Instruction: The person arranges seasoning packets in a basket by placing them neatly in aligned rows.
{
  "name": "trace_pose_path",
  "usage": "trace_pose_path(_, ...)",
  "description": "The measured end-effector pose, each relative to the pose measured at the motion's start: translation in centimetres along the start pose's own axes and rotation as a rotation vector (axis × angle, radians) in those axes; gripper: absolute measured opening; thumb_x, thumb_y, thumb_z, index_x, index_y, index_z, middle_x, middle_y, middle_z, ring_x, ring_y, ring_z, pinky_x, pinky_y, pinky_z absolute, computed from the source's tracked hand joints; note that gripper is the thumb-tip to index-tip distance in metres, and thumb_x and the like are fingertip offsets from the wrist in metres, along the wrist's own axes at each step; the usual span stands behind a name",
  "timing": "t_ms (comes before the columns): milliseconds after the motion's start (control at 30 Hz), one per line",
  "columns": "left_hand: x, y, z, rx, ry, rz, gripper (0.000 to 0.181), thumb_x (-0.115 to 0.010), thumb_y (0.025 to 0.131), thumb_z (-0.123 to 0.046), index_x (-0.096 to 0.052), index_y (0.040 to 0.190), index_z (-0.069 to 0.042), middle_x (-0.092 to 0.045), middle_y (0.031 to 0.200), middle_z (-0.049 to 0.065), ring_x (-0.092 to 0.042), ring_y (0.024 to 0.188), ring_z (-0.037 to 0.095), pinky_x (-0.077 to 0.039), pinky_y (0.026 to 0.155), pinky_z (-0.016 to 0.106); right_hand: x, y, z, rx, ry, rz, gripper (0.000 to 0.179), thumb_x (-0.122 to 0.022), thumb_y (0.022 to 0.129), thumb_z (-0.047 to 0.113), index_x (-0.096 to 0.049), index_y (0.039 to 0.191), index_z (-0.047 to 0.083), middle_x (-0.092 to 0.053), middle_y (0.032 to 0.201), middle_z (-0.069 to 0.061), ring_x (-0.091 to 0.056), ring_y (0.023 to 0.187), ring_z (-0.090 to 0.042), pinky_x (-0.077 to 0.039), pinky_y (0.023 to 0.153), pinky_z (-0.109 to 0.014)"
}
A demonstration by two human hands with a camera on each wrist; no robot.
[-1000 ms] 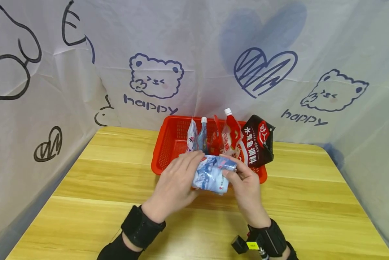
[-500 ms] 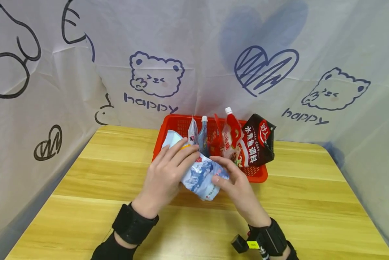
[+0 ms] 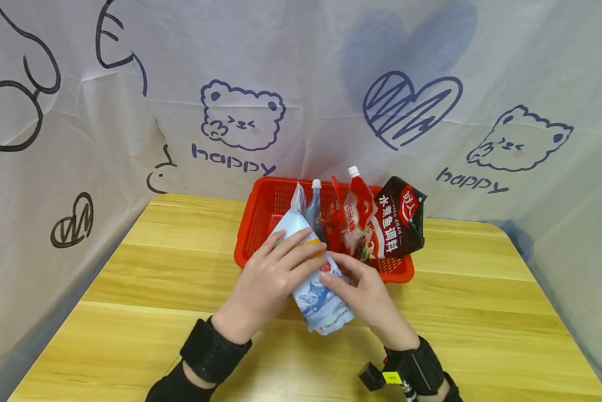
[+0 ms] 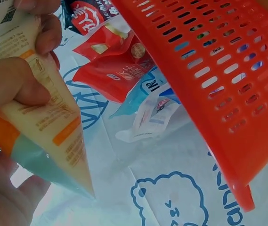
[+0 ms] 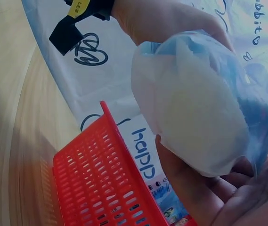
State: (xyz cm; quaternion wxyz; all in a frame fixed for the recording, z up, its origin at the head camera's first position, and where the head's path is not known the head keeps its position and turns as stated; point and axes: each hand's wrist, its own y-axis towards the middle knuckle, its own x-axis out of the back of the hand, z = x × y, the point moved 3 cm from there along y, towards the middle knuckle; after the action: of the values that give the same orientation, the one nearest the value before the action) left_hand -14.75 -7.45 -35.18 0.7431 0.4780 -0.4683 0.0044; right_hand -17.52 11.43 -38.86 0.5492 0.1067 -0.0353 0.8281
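Note:
My two hands hold a light blue and white plastic pouch (image 3: 323,304) with a mountain print, above the table just in front of the red basket. It slants, its narrow end up and left over the basket's front rim. My left hand (image 3: 273,273) grips it from the left, fingers spread across the front; in the left wrist view the thumb presses the printed back of the pouch (image 4: 63,108). From the right, my right hand (image 3: 371,296) holds the side between thumb and fingers. A whitish bottom of the pouch (image 5: 195,103) faces the right wrist view.
The red basket (image 3: 245,245) stands against the white cloth wall (image 3: 326,139) on the wooden table (image 3: 130,335). Upright inside are a blue spouted pouch (image 3: 313,212), a red white-capped pouch (image 3: 358,204), a black seasoning bag (image 3: 401,218) and other packets towards the left.
The pouch has turned from showing mostly its lower front to a slant, its narrow top swinging out over the basket and its base towards me. My left hand moved left, then back right.

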Motion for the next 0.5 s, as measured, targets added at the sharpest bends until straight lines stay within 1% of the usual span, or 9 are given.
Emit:
trace_pose_path(167, -0.15, 0.01, 0.11, 0.038, -0.011, -0.014, 0.055, -0.093, 0.077, -0.007, -0.074, 0.128, -0.015, -0.069, 0.134, 0.002, -0.055, 0.138, 0.027, -0.047, 0.111, 0.053, 0.06, -0.01, 0.06, 0.022, 0.042, -0.056, 0.043, -0.068, 0.102, 0.014, -0.06, 0.141, -0.002, -0.071, 0.116, -0.022, -0.072, 0.089, -0.017, -0.061, 0.078, -0.028)
trace_pose_path(367, -0.25, 0.15, 0.27, 0.077, -0.038, -0.029, 0.06, -0.091, 0.079, -0.008, -0.068, 0.134, -0.011, -0.065, 0.141, 0.006, -0.053, 0.139, 0.028, -0.044, 0.114, 0.052, 0.19, -0.15, 0.2, 0.041, 0.103, -0.122, 0.038, -0.065, 0.102, 0.009, -0.061, 0.138, -0.005, -0.07, 0.112, -0.021, -0.07, 0.088, -0.017, -0.061, 0.078, -0.028)
trace_pose_path(433, -0.29, 0.15, 0.4, 0.105, -0.044, -0.04, 0.065, -0.091, 0.078, -0.009, -0.065, 0.137, -0.009, -0.062, 0.144, 0.008, -0.052, 0.14, 0.029, -0.042, 0.116, 0.052, 0.26, -0.27, 0.24, 0.048, 0.131, -0.151, 0.037, -0.065, 0.102, 0.007, -0.061, 0.137, -0.006, -0.07, 0.109, -0.018, -0.069, 0.088, -0.018, -0.06, 0.077, -0.027)
trace_pose_path(500, -0.37, 0.08, 0.65, 0.152, -0.061, -0.053, 0.072, -0.092, 0.076, -0.011, -0.06, 0.141, -0.006, -0.057, 0.149, 0.011, -0.05, 0.141, 0.03, -0.04, 0.117, 0.053, 0.35, -0.38, 0.26, 0.056, 0.16, -0.185, 0.036, -0.064, 0.102, 0.005, -0.061, 0.136, -0.006, -0.07, 0.107, -0.014, -0.068, 0.087, -0.018, -0.06, 0.076, -0.027)
